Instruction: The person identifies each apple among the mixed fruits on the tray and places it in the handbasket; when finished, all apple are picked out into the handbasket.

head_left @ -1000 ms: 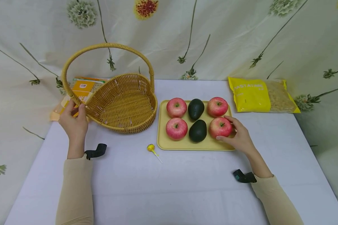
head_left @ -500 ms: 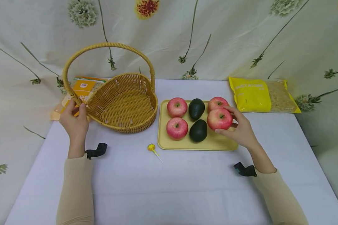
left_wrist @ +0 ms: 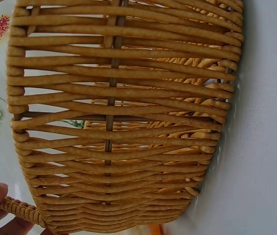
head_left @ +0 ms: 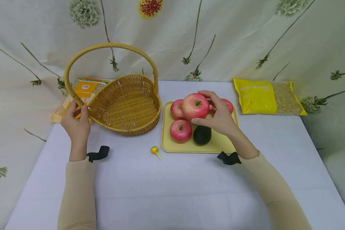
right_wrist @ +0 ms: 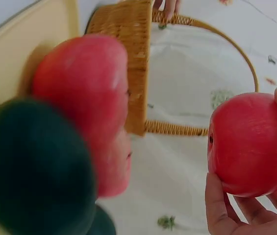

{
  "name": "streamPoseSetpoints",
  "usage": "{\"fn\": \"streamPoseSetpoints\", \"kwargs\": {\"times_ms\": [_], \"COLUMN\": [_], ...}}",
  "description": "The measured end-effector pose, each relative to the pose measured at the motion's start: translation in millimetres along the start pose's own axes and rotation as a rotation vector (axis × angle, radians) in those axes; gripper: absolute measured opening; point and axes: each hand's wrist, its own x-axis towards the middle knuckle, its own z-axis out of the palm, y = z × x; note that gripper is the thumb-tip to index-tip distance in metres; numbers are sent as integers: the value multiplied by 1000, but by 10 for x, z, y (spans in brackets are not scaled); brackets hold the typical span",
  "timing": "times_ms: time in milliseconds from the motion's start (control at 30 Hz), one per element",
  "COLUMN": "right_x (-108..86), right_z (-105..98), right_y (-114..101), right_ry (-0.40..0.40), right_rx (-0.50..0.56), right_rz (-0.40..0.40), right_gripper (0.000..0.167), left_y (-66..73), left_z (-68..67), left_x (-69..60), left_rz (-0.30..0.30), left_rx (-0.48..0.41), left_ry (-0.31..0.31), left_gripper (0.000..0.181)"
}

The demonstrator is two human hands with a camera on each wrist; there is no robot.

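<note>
The white-covered table (head_left: pixel 172 191) meets a pale, flower-printed backdrop (head_left: pixel 161 38); on it are noted a yellow tray (head_left: pixel 170 147), a lollipop (head_left: pixel 154 150) near its front-left corner and a yellow pasta bag (head_left: pixel 256 97). The left hand (head_left: pixel 76 124) pinches the handle (head_left: pixel 112 45) of the basket (head_left: pixel 132 130) close to the rim, while the right hand (head_left: pixel 219 116) grips 1 apple (head_left: pixel 195 107) above the tray, its fingers and thumb spread around the fruit. The right wrist view records 2 dark avocados (right_wrist: pixel 35 166), only 1 visible from the head, and the left wrist view shows the gapped weave closely.
</note>
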Motion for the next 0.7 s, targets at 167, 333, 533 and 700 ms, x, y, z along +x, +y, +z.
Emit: {"fn": "streamPoseSetpoints", "kwargs": {"times_ms": [167, 333, 533, 700], "right_x": [258, 488, 752, 958], "right_z": [285, 554, 864, 1092], "right_y": [-181, -288, -358, -422], "right_ry": [-68, -98, -131, -131], "right_rx": [-11, 28, 95, 74], "right_rz": [-37, -50, -51, 12], "right_gripper": [79, 78, 77, 81], "left_y": [-1, 2, 8, 8], "left_z": [1, 1, -7, -8], "left_x": [3, -4, -11, -5], "left_rz": [10, 6, 11, 20], "left_rx": [3, 6, 10, 10], "left_ry": [9, 7, 12, 20], "left_gripper": [35, 35, 35, 35]}}
